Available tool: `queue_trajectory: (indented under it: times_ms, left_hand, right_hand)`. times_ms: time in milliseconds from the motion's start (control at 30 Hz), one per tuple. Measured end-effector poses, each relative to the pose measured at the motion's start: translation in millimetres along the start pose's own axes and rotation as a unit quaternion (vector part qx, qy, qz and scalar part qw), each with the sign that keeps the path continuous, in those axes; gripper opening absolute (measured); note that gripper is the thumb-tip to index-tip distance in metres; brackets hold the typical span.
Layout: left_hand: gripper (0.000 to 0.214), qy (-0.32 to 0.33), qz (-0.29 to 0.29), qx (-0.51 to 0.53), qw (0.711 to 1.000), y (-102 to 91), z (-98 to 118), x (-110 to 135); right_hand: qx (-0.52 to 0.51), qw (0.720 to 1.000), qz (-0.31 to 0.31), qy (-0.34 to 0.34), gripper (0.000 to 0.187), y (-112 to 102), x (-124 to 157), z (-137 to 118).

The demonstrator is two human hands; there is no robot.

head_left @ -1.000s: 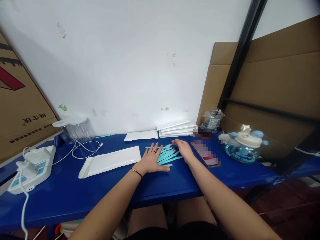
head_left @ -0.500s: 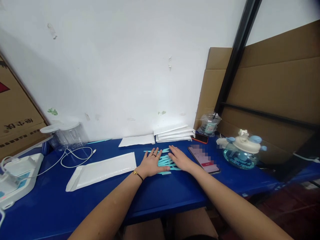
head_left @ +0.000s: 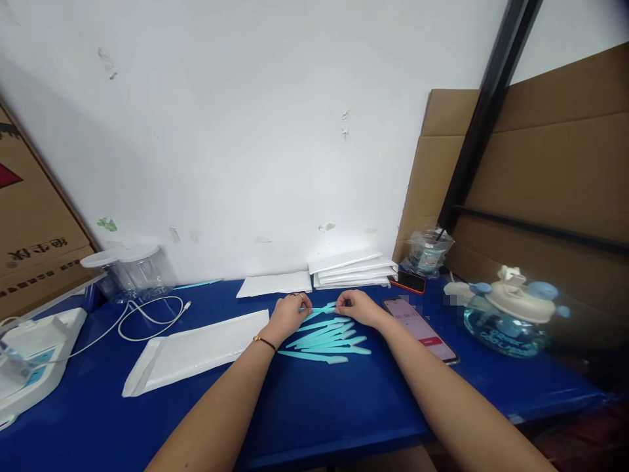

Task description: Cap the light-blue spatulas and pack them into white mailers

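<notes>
Several thin turquoise plastic sticks (head_left: 328, 339) lie fanned out on the blue table (head_left: 314, 406). My left hand (head_left: 289, 315) and my right hand (head_left: 358, 307) are both curled, each pinching one end of a single turquoise stick (head_left: 322, 309) at the far edge of the pile, just above the table. A thin bracelet circles my left wrist and a ring shows on one left finger. A white padded envelope (head_left: 196, 351) lies flat to the left of my left hand.
A stack of white envelopes (head_left: 351, 269) sits against the wall. A phone with a lit screen (head_left: 421, 330) and another phone (head_left: 409, 282) lie right of my hands. A blue water jug (head_left: 511, 318) stands at right; clear jars (head_left: 130, 269), a cable (head_left: 147, 313) and a white device (head_left: 32, 354) at left.
Both hands lay flat and spread on the sticks before. Now they have lifted, curled and pinched the ends of one stick at the pile's far edge. The camera has shifted slightly.
</notes>
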State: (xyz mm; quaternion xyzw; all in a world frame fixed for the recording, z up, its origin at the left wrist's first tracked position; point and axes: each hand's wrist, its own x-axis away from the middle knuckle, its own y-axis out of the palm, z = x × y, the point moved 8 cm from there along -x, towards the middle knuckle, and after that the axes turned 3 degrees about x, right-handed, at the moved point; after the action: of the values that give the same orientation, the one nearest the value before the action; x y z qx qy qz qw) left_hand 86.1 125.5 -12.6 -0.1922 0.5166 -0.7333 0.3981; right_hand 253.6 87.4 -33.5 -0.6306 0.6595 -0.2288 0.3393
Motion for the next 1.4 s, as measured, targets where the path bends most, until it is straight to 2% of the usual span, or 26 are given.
queue_trajectory:
  times_ms: [167,267,333,433,533,633,767,967,1033,1133,1233,1400]
  left_hand:
    - [0.015,-0.031,0.027,-0.002,0.999,-9.9,-16,-4]
    - [0.016,-0.052,0.015,0.0,0.999,-7.3,-27,-6]
    - [0.02,-0.052,0.028,-0.014,0.998,-8.0,-26,-6]
    - [0.029,-0.029,0.063,-0.031,0.997,-12.1,-14,-2]
    - [0.026,0.012,0.039,-0.032,0.999,-6.6,1,0]
    - [0.019,0.025,0.0,-0.026,0.999,2.1,6,-1]
    - [0.014,0.03,-0.004,-0.027,0.999,4.1,2,-5]
    - [0.013,0.023,0.041,-0.059,0.997,-12.8,-11,-1]
    - [0.015,0.026,0.045,-0.036,0.998,-16.1,-11,2]
    - [0.02,0.046,-0.014,0.03,0.998,-6.8,-5,6]
    - [0.021,0.056,-0.067,0.051,0.995,4.3,1,8]
    - [0.015,0.067,-0.04,-0.007,0.997,1.7,5,4]
  right_hand:
    - [0.019,0.998,0.042,0.032,0.012,-28,2,20]
    - [0.052,0.996,0.038,0.066,0.009,-36,4,35]
    - [0.09,0.993,0.06,0.049,0.008,-39,4,31]
    - [0.158,0.982,0.1,-0.019,0.014,-34,1,7]
    - [0.193,0.978,0.067,-0.043,0.013,-16,-3,-9]
    - [0.205,0.976,0.039,-0.062,0.009,-6,-4,-15]
    - [0.22,0.97,0.037,-0.1,0.009,-8,0,-17]
    - [0.205,0.974,0.065,-0.07,0.009,-28,6,-9]
    - [0.185,0.979,0.046,-0.078,0.01,-29,11,-12]
    - [0.164,0.981,-0.018,-0.102,0.012,-22,17,-18]
    - [0.173,0.978,-0.043,-0.106,0.011,-15,20,-21]
    - [0.197,0.973,-0.022,-0.114,0.006,-10,17,-25]
